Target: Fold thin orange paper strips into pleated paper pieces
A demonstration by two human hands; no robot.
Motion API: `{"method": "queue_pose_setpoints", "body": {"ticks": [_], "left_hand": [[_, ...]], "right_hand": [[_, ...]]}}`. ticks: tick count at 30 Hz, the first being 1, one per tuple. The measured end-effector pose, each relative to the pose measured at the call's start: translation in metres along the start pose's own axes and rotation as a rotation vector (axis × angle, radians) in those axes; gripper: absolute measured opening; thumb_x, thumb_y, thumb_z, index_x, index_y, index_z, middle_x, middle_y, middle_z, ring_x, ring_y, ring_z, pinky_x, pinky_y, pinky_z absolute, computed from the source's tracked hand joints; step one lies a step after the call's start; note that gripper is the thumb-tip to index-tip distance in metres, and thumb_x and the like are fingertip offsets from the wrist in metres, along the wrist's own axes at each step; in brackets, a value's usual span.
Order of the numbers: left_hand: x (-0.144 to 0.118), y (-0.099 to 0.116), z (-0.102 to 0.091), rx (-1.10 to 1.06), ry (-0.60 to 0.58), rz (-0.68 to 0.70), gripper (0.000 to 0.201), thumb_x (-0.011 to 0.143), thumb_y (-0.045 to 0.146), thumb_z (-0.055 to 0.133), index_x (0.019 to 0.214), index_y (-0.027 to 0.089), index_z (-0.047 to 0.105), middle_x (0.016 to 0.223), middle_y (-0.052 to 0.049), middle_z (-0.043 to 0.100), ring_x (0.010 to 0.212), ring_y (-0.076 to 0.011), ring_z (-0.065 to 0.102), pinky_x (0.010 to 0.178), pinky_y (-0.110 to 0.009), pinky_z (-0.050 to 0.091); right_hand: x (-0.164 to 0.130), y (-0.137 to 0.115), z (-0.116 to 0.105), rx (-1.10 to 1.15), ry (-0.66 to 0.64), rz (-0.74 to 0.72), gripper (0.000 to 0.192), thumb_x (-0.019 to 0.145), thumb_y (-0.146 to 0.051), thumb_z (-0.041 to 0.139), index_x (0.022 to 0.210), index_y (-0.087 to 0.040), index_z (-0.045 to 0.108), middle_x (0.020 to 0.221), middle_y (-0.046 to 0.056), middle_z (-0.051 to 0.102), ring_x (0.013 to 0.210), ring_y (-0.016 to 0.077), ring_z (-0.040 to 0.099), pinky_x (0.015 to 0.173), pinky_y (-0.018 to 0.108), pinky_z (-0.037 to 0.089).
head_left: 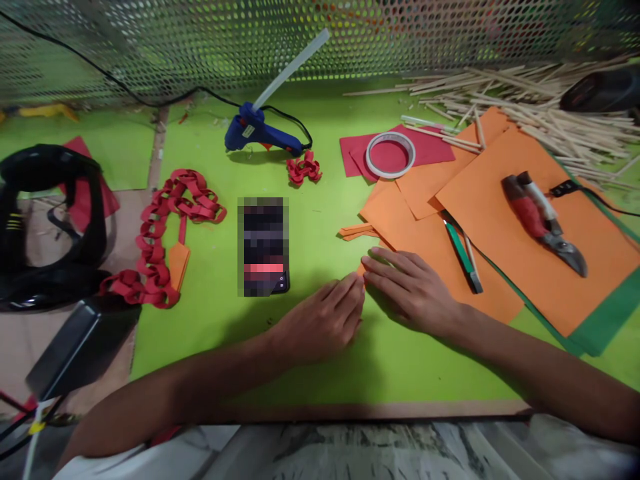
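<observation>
While both hands lay low on the green tabletop, they pressed on a small orange paper strip. The left hand was loosely curled, with its fingertips touching the strip from about 7 o'clock. The right hand lay flat and open, with its fingers spread over the strip from about 4 o'clock. Only a tiny orange corner showed between the fingertips; the rest was hidden.

It looked like the step was folding or flattening that strip. The next move would likely need a firm pinch to lift it.

More orange strips lay just at 12 o'clock from the hands. The orange paper sheets sat at 2 o'clock. The red paper chain lay well apart at 10 o'clock, and the blue glue gun stood at 11 o'clock.
</observation>
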State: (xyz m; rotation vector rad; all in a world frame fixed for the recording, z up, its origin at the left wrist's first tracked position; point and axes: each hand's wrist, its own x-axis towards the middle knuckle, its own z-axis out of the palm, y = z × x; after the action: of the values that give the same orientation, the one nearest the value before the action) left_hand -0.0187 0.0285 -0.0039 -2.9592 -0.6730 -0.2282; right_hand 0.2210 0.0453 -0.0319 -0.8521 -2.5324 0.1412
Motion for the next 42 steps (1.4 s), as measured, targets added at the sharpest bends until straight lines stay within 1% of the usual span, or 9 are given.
{"method": "queue_pose_setpoints", "body": {"ticks": [7,16,20,25,29,33,37,40,42], "left_hand": [[-0.001,0.001,0.002,-0.03,-0.012,0.006,0.036,0.098,0.015,0.048,0.127,-0.002,0.06,0.125,-0.021,0.066,0.117,-0.03,0.063,0.1,-0.042,0.051],[0.001,-0.001,0.006,-0.131,0.055,-0.107,0.034,0.101,0.029,0.055,0.126,0.006,0.061,0.128,-0.018,0.063,0.121,-0.0307,0.058,0.098,-0.042,0.052],[0.006,-0.01,0.006,-0.168,0.072,-0.182,0.022,0.098,0.022,0.057,0.115,0.011,0.065,0.109,-0.012,0.069,0.101,-0.0267,0.065,0.086,-0.041,0.056],[0.017,-0.019,0.002,-0.327,-0.022,-0.341,0.036,0.094,0.031,0.064,0.123,0.009,0.061,0.132,-0.019,0.059,0.121,-0.0339,0.057,0.098,-0.048,0.053],[0.018,-0.025,0.002,-0.568,-0.087,-0.459,0.043,0.092,0.026,0.068,0.132,0.017,0.054,0.122,-0.01,0.062,0.113,-0.026,0.06,0.096,-0.041,0.054],[0.018,-0.033,0.001,-0.778,-0.034,-0.545,0.027,0.097,0.02,0.058,0.124,0.024,0.062,0.108,-0.002,0.066,0.09,-0.0153,0.064,0.08,-0.03,0.053],[0.02,-0.04,-0.007,-1.098,0.116,-0.672,0.023,0.095,0.03,0.065,0.116,0.021,0.066,0.086,0.001,0.066,0.074,-0.0114,0.062,0.067,-0.022,0.051],[0.021,-0.044,-0.013,-1.33,0.235,-0.778,0.029,0.092,0.033,0.069,0.117,0.019,0.066,0.085,0.0,0.066,0.075,-0.0119,0.066,0.067,-0.021,0.054],[0.021,-0.046,-0.016,-1.386,0.276,-0.802,0.029,0.092,0.033,0.069,0.118,0.02,0.066,0.087,0.0,0.066,0.076,-0.0117,0.067,0.069,-0.021,0.055]], "right_hand": [[0.004,-0.003,-0.001,-0.045,0.098,0.206,0.027,0.086,-0.018,0.067,0.112,-0.015,0.066,0.103,0.012,0.071,0.094,0.0261,0.062,0.078,0.041,0.052],[0.004,-0.003,-0.002,0.022,0.053,0.195,0.025,0.09,-0.022,0.064,0.115,-0.017,0.065,0.105,0.01,0.07,0.097,0.0244,0.06,0.082,0.04,0.049],[0.004,-0.003,-0.002,0.039,0.014,0.125,0.028,0.091,-0.027,0.065,0.116,-0.015,0.065,0.106,0.012,0.069,0.098,0.0258,0.059,0.083,0.041,0.049],[0.003,-0.003,0.0,0.017,-0.012,0.085,0.031,0.093,-0.03,0.062,0.119,-0.015,0.064,0.11,0.013,0.068,0.101,0.027,0.058,0.084,0.042,0.048],[0.003,-0.003,0.001,0.029,0.01,0.069,0.029,0.092,-0.029,0.063,0.117,-0.015,0.065,0.109,0.013,0.068,0.099,0.0264,0.059,0.082,0.041,0.049],[0.005,-0.003,-0.002,0.113,0.054,0.074,0.026,0.091,-0.027,0.064,0.115,-0.016,0.066,0.106,0.012,0.071,0.099,0.0259,0.063,0.082,0.042,0.052],[0.008,-0.007,-0.012,0.392,0.124,0.28,0.038,0.089,-0.034,0.071,0.124,-0.021,0.063,0.101,0.008,0.075,0.09,0.0211,0.07,0.082,0.038,0.056],[0.009,-0.011,-0.019,0.585,0.16,0.582,0.038,0.09,-0.031,0.071,0.127,-0.025,0.063,0.096,0.004,0.077,0.08,0.0164,0.074,0.073,0.029,0.059],[0.008,-0.012,-0.022,0.752,0.219,0.68,0.036,0.092,-0.026,0.069,0.127,-0.027,0.063,0.089,0.001,0.078,0.078,0.0156,0.075,0.073,0.026,0.06]]}}
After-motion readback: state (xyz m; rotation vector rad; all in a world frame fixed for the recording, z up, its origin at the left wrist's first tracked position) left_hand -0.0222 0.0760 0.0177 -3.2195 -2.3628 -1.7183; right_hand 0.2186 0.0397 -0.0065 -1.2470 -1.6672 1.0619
